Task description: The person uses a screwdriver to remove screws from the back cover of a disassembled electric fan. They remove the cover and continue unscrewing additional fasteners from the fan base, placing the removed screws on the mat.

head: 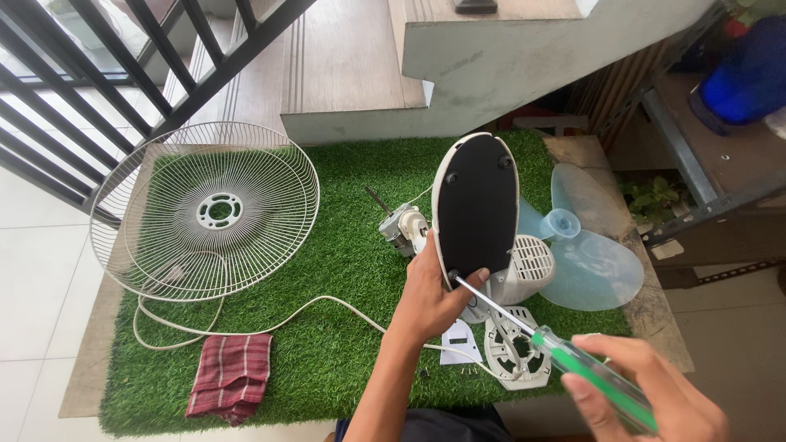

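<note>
The white plastic fan base with its black oval underside (476, 205) stands tipped on edge on the green artificial-grass mat (344, 360), underside facing the camera. It looks light and rigid, a hollow shell that would skid or topple if pushed, so the lower rim is the sensible place to brace it. The left hand (430, 299) does just that: its fingers are closed around the bottom edge of the base, thumb pressed onto the black face near the lower-left screw hole. The right hand (647, 393) is wrapped shut on the green-and-clear handled screwdriver (573, 356), whose thin steel shaft runs up-left so the tip meets the base beside the left thumb. The handle looks smooth, likely slippery under torque. Nearby lie a round white wire fan grille (205, 211), a pale blue translucent 3-blade propeller (585, 245) and a red checked cloth (232, 375).
</note>
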